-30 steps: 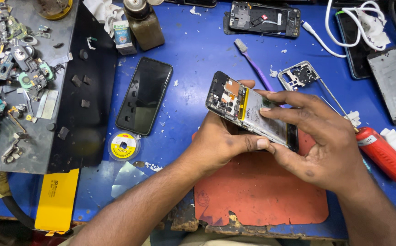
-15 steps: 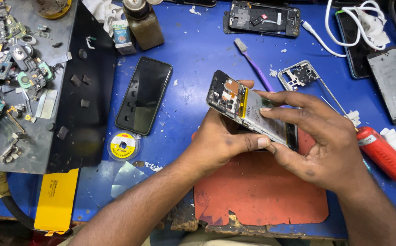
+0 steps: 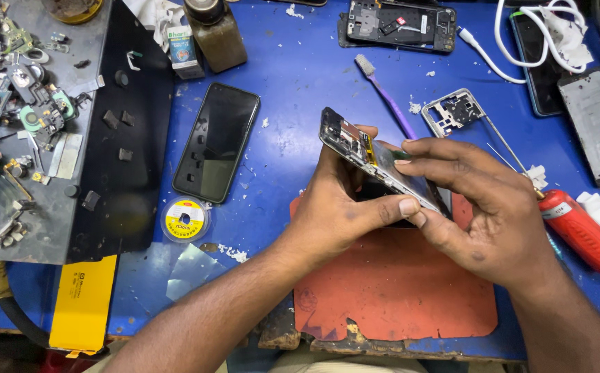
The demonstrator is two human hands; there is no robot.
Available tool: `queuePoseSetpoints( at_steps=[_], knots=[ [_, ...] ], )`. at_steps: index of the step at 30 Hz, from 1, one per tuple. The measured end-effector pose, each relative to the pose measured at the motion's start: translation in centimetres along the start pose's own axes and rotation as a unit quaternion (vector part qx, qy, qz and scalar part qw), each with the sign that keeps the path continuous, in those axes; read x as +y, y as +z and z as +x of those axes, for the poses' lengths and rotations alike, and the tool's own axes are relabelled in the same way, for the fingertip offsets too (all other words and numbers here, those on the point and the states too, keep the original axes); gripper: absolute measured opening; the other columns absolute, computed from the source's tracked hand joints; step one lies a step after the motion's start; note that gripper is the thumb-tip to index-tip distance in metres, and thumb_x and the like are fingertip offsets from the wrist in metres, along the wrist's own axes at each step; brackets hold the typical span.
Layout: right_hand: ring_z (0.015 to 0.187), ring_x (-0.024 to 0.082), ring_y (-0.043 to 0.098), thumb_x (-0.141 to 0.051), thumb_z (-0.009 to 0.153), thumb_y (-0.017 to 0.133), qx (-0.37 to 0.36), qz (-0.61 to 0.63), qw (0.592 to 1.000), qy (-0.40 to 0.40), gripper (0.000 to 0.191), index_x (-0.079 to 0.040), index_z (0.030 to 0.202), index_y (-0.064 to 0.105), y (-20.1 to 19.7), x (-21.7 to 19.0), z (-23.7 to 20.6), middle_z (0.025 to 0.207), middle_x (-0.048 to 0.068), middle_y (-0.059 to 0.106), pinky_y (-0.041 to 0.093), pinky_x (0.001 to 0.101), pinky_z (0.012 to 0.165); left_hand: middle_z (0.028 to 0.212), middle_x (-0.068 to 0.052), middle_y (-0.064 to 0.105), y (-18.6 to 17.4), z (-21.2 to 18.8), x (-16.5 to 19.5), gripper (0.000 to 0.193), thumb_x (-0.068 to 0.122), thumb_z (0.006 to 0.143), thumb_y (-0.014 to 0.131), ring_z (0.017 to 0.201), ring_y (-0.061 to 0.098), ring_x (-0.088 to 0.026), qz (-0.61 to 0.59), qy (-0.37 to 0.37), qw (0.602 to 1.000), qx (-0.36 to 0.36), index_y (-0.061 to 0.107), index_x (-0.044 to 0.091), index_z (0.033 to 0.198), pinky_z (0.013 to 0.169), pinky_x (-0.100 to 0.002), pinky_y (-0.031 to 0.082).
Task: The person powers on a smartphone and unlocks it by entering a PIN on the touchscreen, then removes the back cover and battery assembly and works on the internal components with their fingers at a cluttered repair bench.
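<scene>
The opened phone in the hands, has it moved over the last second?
No. The opened phone stays beside the purple toothbrush, above the orange mat.

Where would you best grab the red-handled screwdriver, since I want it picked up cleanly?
Grip the red-handled screwdriver around its thick red handle, coming from above on the right side; the handle lies flat and exposed on the blue worktop, while its thin shaft runs under the right hand.

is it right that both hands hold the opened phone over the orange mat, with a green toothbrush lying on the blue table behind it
Not quite. In the head view the toothbrush is purple, not green. The rest stands: the left hand and right hand hold the opened phone over the orange mat, on the blue table.
</scene>
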State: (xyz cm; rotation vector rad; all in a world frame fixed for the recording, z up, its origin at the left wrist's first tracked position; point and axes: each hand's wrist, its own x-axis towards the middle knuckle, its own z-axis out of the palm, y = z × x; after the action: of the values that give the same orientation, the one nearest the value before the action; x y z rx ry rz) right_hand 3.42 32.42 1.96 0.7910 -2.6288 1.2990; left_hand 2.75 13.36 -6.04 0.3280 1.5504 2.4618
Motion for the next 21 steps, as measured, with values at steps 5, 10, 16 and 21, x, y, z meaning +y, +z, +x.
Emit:
queuePoseSetpoints(
  at_steps=[5, 10, 16, 21],
  knots=[
    [0.124, 0.026, 0.069, -0.012, 0.083, 0.075, -0.002, 0.007, 1.0, 0.006, 0.043, -0.004, 0.126, 0.069, 0.0, 0.1, 0.0, 0.133, 0.017, 0.068, 0.056, 0.0372, 0.107, 0.136, -0.018, 0.052, 0.0, 0.0, 0.4, 0.095, 0.02, 0.082, 0.086, 0.125, 0.061, -0.023, 0.024, -0.023, 0.999, 0.006, 0.026, 0.0, 0.152, 0.107, -0.037, 0.055],
    [0.124, 0.026, 0.068, -0.011, 0.087, 0.073, -0.007, 0.034, 0.999, 0.016, 0.041, -0.003, 0.126, 0.069, 0.1, 0.5, -0.2, 0.135, 0.018, 0.067, 0.057, 0.0365, 0.105, 0.135, -0.018, 0.052, 0.0, 0.0, 0.3, 0.092, 0.02, 0.083, 0.086, 0.123, 0.061, -0.023, 0.016, -0.017, 1.0, 0.008, 0.027, 0.0, 0.152, 0.105, -0.038, 0.055],
    [0.123, 0.026, 0.067, -0.015, 0.095, 0.068, -0.009, 0.156, 0.985, 0.068, 0.042, 0.004, 0.133, 0.064, 0.2, 1.8, -1.3, 0.137, 0.019, 0.066, 0.056, 0.0386, 0.106, 0.129, -0.016, 0.057, 0.0, 0.4, 0.6, 0.075, 0.016, 0.089, 0.08, 0.119, 0.063, -0.022, 0.015, -0.002, 1.0, -0.002, 0.031, 0.001, 0.145, 0.094, -0.036, 0.06],
    [0.114, 0.032, 0.07, -0.022, 0.102, 0.055, 0.059, 0.488, 0.844, 0.216, 0.051, 0.012, 0.14, 0.05, 1.2, 2.7, -1.3, 0.129, 0.022, 0.066, 0.061, 0.0533, 0.095, 0.125, -0.013, 0.061, -0.1, 0.3, 1.8, 0.045, 0.004, 0.097, 0.064, 0.114, 0.064, -0.017, 0.052, -0.015, 0.998, 0.029, 0.04, 0.002, 0.136, 0.091, -0.031, 0.061]
  ],
)
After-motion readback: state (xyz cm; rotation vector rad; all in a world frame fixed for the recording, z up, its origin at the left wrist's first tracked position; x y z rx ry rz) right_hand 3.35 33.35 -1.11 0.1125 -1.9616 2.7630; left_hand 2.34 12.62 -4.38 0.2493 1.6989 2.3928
